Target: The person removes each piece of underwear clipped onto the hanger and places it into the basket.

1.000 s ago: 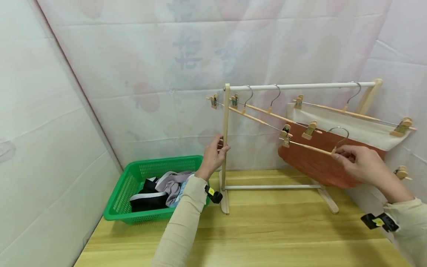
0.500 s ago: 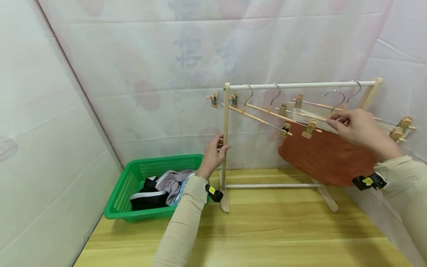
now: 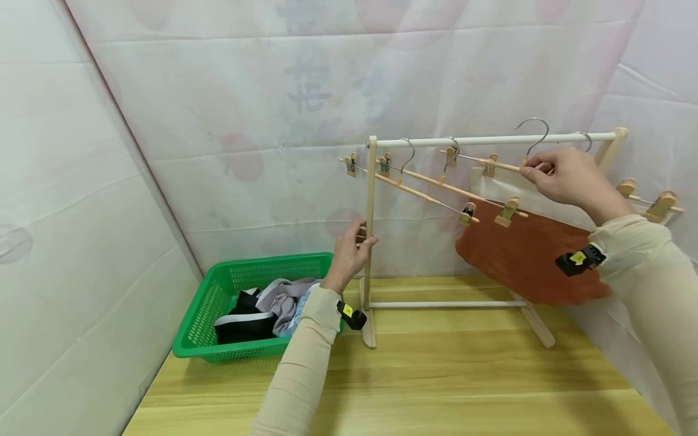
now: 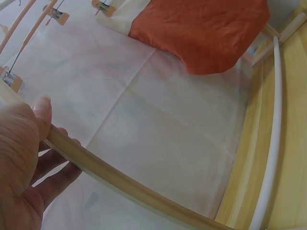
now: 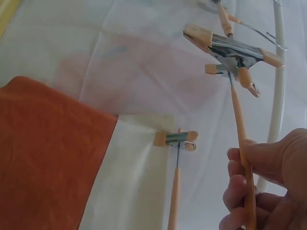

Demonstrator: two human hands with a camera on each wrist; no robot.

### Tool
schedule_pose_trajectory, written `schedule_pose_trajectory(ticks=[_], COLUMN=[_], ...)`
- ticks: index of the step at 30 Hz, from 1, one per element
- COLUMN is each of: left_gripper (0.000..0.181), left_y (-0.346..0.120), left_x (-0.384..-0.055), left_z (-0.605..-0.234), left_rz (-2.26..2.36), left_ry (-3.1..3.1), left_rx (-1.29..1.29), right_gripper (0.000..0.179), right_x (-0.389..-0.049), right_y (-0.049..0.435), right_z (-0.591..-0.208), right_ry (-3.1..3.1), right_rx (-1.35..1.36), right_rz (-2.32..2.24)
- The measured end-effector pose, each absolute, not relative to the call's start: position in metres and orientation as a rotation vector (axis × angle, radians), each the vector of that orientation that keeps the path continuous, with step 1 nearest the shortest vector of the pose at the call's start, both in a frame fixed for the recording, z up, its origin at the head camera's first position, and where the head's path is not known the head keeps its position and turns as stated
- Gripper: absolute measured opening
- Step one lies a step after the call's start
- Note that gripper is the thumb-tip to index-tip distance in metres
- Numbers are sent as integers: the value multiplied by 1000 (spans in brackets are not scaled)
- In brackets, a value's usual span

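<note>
My right hand (image 3: 569, 178) pinches a wooden clip hanger (image 3: 501, 165) by its bar beside the base of the hook. The metal hook stands up across the rack's white top rod (image 3: 491, 141) in the head view, its curve above the rod. In the right wrist view, thumb and fingers wrap the hanger bar (image 5: 240, 120), and its metal clip (image 5: 235, 50) holds nothing. My left hand (image 3: 349, 257) grips the rack's left wooden post (image 3: 371, 200); the left wrist view shows thumb and fingers on either side of the post (image 4: 105, 167).
Two bare clip hangers (image 3: 414, 192) (image 3: 458, 189) hang left on the rod. Behind the right hand, a rust-and-cream cloth (image 3: 523, 260) hangs from another hanger. A green basket (image 3: 191, 321) of folded garments (image 3: 280, 306) stands left of the rack on the wooden table (image 3: 436, 387).
My right hand has lifted the clip hanger up and leftward, bringing its hook from below the top rod to above it. My left hand has stayed on the post.
</note>
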State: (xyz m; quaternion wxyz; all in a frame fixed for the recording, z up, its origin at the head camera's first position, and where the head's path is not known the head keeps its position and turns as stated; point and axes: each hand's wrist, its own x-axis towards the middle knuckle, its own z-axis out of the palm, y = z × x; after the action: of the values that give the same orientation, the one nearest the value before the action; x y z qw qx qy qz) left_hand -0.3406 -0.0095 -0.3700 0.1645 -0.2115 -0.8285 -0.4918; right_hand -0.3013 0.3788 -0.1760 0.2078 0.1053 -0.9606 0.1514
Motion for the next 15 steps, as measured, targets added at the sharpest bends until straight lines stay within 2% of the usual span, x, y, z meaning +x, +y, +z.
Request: schedule_pose_trajectory(ticks=[6,15], left_gripper=[38,42], left_y=[-7,-4], left_x=[-339,-341], left_z=[-371,-373], left_rz=[-1407,-1423], left_ry=[-2370,-2365], left_rx=[-586,-614], right_gripper=[42,41], right_x=[-312,-320], right_y=[373,366], right_z=[-179,-193], right_ry=[-2729,-2772], right_rx=[262,276], right_rz=[454,495])
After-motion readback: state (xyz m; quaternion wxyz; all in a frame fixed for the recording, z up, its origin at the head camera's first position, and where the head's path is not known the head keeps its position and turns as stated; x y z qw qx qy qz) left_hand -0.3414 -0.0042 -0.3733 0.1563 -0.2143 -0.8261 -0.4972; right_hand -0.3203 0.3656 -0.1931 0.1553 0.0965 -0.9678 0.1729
